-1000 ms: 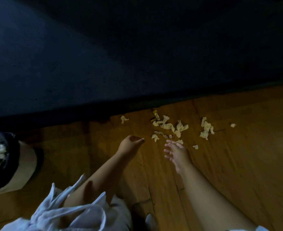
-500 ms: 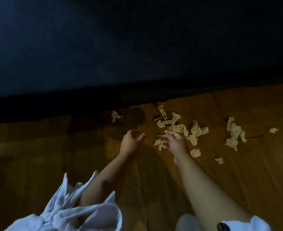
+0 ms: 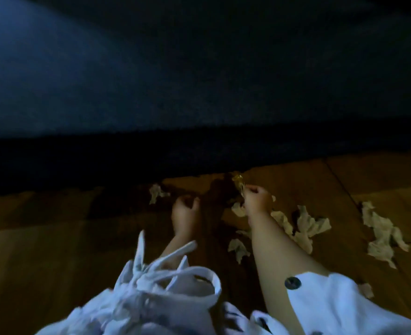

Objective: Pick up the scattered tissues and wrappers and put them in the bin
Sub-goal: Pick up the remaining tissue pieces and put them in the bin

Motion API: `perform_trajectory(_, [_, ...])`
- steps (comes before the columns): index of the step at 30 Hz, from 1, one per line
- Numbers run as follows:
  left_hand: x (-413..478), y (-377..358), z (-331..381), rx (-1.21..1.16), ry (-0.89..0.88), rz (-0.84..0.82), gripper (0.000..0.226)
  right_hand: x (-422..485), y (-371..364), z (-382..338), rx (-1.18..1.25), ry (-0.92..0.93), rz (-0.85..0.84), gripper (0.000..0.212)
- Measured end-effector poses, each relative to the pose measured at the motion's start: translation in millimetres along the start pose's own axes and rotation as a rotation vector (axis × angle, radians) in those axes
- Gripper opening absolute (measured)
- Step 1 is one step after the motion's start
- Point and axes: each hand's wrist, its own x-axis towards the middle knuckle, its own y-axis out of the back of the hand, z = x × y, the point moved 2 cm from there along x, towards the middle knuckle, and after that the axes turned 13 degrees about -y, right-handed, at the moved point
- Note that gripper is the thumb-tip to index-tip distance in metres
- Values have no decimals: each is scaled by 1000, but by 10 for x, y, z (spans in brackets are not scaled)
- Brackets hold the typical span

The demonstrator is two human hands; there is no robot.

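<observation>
Several crumpled white tissues lie on the wooden floor: one (image 3: 156, 192) at the far left, a cluster (image 3: 306, 224) right of my right forearm, one (image 3: 238, 249) beside that forearm, and a long one (image 3: 381, 232) at the far right. My right hand (image 3: 256, 199) is pinched on a shiny gold wrapper (image 3: 238, 182) near the dark edge. My left hand (image 3: 186, 212) hovers just left of it, fingers loosely curled, nothing visible in it. The bin is out of view.
A dark blue furniture side (image 3: 175, 93) fills the upper half, with a black gap along the floor beneath it. My white sleeves with ties (image 3: 165, 281) hang low in front. A small tissue scrap (image 3: 366, 290) lies by my right sleeve.
The view has moved closer and to the right. My right hand reached forward over the tissues and closed on the gold wrapper. My left hand stayed alongside, slightly more curled.
</observation>
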Motion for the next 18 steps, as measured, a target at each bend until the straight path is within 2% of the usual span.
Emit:
perform_trajectory(2, [46, 33, -16, 43, -26, -21, 33, 92, -3, -17, -127, 10, -9, 27])
perform_trajectory(6, [275, 119, -322, 155, -157, -12, 36, 377, 37, 122, -318, 102, 93, 25])
perform_trajectory(9, [352, 202, -514, 209, -91, 65, 38, 395, 51, 168, -406, 107, 142, 26])
perform_trajectory(11, [430, 216, -494, 217, -78, 55, 48, 408, -5, 152, -497, 146, 110, 33])
perform_trajectory(14, [710, 256, -537, 405, -138, -47, 67, 522, -98, 126, -728, 181, 39, 43])
perform_trajectory(15, [805, 274, -590, 482, -143, -126, 67, 569, -116, 126, -816, 177, 17, 47])
perform_trajectory(18, [1098, 311, -836, 486, -82, -222, 60, 651, -125, 49, -1057, 267, -79, 73])
